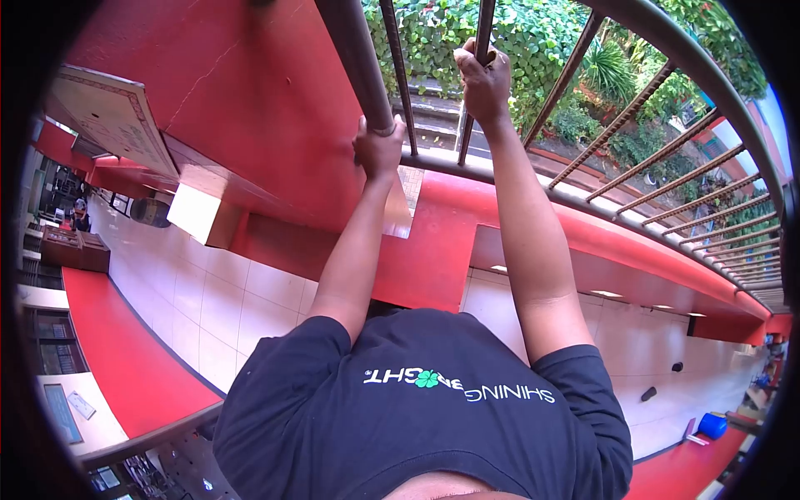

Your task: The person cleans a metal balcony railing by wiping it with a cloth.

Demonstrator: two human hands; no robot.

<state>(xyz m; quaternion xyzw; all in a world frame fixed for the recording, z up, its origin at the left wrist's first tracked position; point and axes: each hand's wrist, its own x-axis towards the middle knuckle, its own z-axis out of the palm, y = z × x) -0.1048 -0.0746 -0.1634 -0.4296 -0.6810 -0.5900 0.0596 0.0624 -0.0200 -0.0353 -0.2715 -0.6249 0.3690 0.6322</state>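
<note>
My left hand is closed around the lower part of a thick dark metal post, at the side of a window grille by the red wall. Higher and to the right, my right hand has its fingers wrapped round a thin upright grille bar. Both arms reach forward, away from my dark T-shirt, which has white lettering and a green clover. A curved lower rail joins the bars just beyond my hands.
A red ledge runs beneath the grille. Left stands a red wall with a framed board and a white box-like block. Beyond the bars are leafy plants and steps. Pale tiles and a blue object lie below.
</note>
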